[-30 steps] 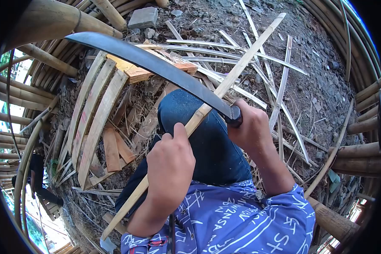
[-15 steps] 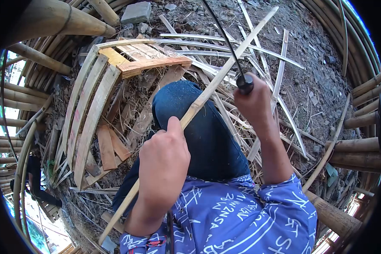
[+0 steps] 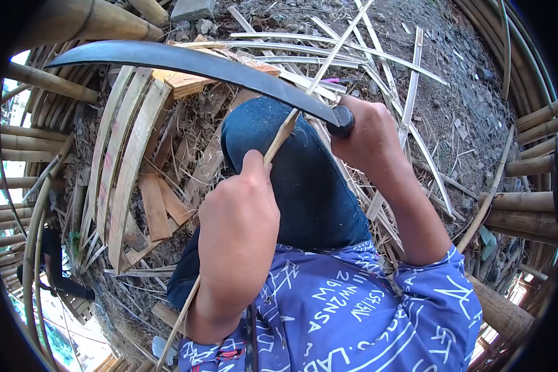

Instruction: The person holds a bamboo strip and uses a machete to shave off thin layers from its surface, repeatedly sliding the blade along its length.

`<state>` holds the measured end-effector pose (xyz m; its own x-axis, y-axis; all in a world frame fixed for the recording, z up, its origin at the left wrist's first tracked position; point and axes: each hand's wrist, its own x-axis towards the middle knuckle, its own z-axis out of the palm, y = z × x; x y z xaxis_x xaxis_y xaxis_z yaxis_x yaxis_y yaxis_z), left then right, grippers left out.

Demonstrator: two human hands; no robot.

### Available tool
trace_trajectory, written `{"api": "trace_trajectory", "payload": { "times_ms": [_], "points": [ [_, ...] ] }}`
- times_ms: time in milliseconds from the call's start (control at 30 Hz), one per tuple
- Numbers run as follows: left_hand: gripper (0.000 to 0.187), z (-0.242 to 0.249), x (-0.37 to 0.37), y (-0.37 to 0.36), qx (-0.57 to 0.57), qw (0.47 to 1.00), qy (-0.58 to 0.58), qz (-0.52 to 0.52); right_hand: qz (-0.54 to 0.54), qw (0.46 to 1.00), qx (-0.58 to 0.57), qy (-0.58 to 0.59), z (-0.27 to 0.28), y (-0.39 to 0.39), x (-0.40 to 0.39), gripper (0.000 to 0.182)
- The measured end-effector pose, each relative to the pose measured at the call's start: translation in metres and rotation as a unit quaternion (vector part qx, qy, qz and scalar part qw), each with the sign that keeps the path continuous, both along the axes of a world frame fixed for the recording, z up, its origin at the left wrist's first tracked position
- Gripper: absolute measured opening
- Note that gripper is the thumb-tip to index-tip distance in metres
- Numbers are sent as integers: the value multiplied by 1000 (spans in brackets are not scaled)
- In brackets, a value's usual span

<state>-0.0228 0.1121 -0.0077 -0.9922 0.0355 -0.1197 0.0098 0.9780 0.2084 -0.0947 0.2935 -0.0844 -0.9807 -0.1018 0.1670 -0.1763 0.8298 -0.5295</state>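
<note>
My left hand [image 3: 239,232] is closed round a long bamboo strip [image 3: 283,134], thumb laid along it towards the far end. The strip slants over my bent knee [image 3: 291,186], from beside my left forearm up to the far ground, with a thicker joint just beyond the thumb. In my right hand [image 3: 371,133] is the dark handle of a machete [image 3: 192,64]. Its long curved blade points left, broadside to my view. Near the handle, the blade crosses the strip and overlaps it just past the joint.
A slatted wooden crate [image 3: 133,155] lies left of my knee, with shavings around it. Several split bamboo strips [image 3: 413,80] are scattered ahead on the ground. Bamboo poles [image 3: 527,211] line both sides. A concrete block [image 3: 192,8] sits far left, and another person's dark-clothed leg [image 3: 59,270] shows at left.
The machete has swung from pointing up and away, edge-on, to lying leftward across the strip. The strip has turned and looks narrower. My right hand has shifted slightly down and left.
</note>
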Motion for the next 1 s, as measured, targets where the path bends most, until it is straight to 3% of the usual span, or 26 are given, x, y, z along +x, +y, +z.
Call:
{"api": "trace_trajectory", "payload": {
  "times_ms": [167,467,533,567,633,767,833,900,967,1000],
  "points": [
    [19,4,8,-3,-32,999,3,-8,-98,992,45,-61,-12,37,-25,12],
    [19,8,10,-5,-29,999,-19,9,-86,988,113,-58,-4,38,-37,13],
    [20,12,17,-11,-34,999,-29,14,-147,980,115,-72,-10,52,-48,14],
    [20,15,22,-14,-41,998,-39,17,-179,969,102,-139,-10,62,-56,16],
    [21,19,28,-17,-51,997,-47,28,-192,971,107,-94,-16,75,-57,16],
    [20,21,32,-21,-42,997,-53,36,-190,971,125,-69,-20,71,-47,17],
    [20,17,31,-21,-33,998,-48,35,-179,980,49,-72,-12,53,-33,15],
    [19,12,30,-20,-26,999,-35,30,-107,993,-14,-49,-10,38,-13,13],
    [21,10,29,-19,-3,999,-26,41,-47,995,-15,-84,7,18,6,11],
    [24,10,29,-19,19,998,-17,54,-11,998,46,-48,9,14,13,12]
  ]
}}
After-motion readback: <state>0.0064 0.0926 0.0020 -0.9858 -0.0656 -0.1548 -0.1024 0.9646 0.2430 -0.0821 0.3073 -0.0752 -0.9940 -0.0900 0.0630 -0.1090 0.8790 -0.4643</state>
